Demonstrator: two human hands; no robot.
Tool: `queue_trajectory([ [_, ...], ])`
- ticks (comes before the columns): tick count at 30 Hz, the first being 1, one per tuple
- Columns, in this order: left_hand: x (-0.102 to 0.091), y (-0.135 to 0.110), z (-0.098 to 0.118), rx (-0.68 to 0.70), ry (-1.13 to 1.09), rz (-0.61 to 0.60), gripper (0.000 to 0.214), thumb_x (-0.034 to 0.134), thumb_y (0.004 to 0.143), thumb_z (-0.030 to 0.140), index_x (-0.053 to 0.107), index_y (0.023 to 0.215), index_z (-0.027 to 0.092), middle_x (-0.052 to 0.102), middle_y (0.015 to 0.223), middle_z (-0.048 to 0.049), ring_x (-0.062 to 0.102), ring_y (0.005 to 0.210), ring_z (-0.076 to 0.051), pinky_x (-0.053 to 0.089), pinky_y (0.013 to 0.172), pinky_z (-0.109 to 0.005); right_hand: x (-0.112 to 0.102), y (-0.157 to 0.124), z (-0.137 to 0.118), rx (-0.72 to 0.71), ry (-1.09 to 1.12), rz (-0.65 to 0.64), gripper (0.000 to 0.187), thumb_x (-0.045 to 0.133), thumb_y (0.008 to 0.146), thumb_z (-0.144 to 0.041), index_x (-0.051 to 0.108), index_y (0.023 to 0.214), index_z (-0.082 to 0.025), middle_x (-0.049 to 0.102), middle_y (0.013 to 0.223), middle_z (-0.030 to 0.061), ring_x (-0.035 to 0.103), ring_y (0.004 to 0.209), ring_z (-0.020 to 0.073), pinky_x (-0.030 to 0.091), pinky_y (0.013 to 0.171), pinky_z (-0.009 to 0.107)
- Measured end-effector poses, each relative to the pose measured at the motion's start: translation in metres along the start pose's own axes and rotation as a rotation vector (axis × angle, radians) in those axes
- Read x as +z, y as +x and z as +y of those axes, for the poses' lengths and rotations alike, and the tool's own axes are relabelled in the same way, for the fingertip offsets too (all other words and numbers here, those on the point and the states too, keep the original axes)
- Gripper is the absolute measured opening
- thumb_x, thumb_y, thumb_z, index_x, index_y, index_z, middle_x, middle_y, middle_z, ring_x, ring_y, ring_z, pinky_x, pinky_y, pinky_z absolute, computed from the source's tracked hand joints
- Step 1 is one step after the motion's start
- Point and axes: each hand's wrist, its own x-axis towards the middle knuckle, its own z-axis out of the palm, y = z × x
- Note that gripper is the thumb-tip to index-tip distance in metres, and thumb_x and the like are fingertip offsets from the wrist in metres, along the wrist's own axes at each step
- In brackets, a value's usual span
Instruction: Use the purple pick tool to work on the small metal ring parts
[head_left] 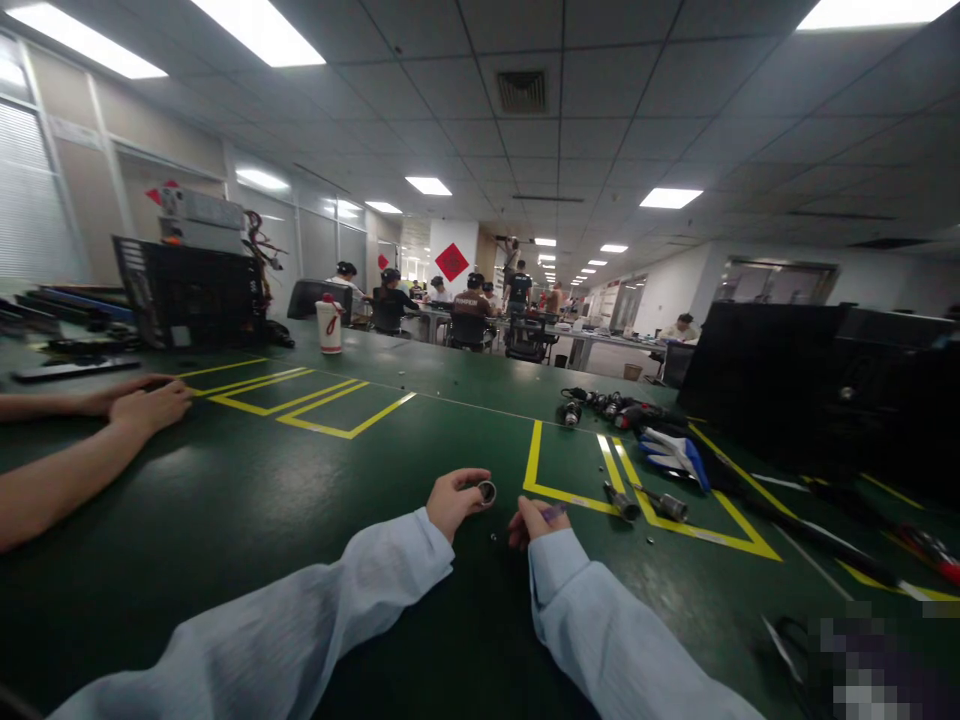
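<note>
My left hand [454,502] is closed around a small round metal ring [487,492], its open end turned toward me. Just to its right, my right hand [531,522] has its fingers curled together on a small purple, partly see-through object [555,512], whose kind I cannot make out. A tiny metal piece [493,538] shows between the two hands, low over the green table [375,470]. To the right of my hands lie two cylindrical metal connectors, one dark-ended [622,503] and one silver [673,507], on the yellow tape.
Another person's hands [146,402] rest on the table at left. Beyond stand a paper cup [330,325] and a black computer case [187,295]. At right are a blue-and-white glove [673,455], cabled connectors [600,402] and a black monitor [765,365].
</note>
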Motion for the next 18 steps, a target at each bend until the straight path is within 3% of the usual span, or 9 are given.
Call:
queue_trajectory([
  [6, -0.0014, -0.0016, 0.0014, 0.031, 0.047, -0.035, 0.024, 0.059, 0.05, 0.002, 0.059, 0.073, 0.01, 0.063, 0.075, -0.0061, 0.061, 0.066, -0.016, 0.052, 0.057, -0.028, -0.0013, 0.0002, -0.0012, -0.124, 0.083, -0.04, 0.04, 0.054, 0.062, -0.053, 0.056, 0.049, -0.015, 0.056, 0.036, 0.002, 0.048, 0.032, 0.0102, 0.039, 0.036, 0.021],
  [10, -0.0007, -0.0035, 0.0023, 0.061, 0.107, -0.037, 0.024, 0.06, 0.05, 0.003, 0.06, 0.072, 0.01, 0.06, 0.071, -0.0041, 0.06, 0.065, -0.016, 0.052, 0.058, -0.028, -0.0039, 0.0013, 0.0008, -0.281, 0.033, -0.019, 0.033, 0.054, 0.065, -0.046, 0.059, 0.061, -0.015, 0.062, 0.047, 0.0039, 0.054, 0.041, 0.0133, 0.045, 0.045, 0.025],
  [18, -0.0025, -0.0012, -0.0006, 0.063, 0.179, -0.086, 0.024, 0.06, 0.051, 0.005, 0.061, 0.074, 0.011, 0.062, 0.074, -0.0046, 0.061, 0.062, -0.015, 0.052, 0.057, -0.026, 0.0, -0.0005, 0.0051, -0.353, -0.124, 0.01, 0.019, 0.056, 0.065, -0.033, 0.059, 0.059, -0.016, 0.065, 0.054, 0.0053, 0.056, 0.048, 0.0148, 0.044, 0.05, 0.026],
])
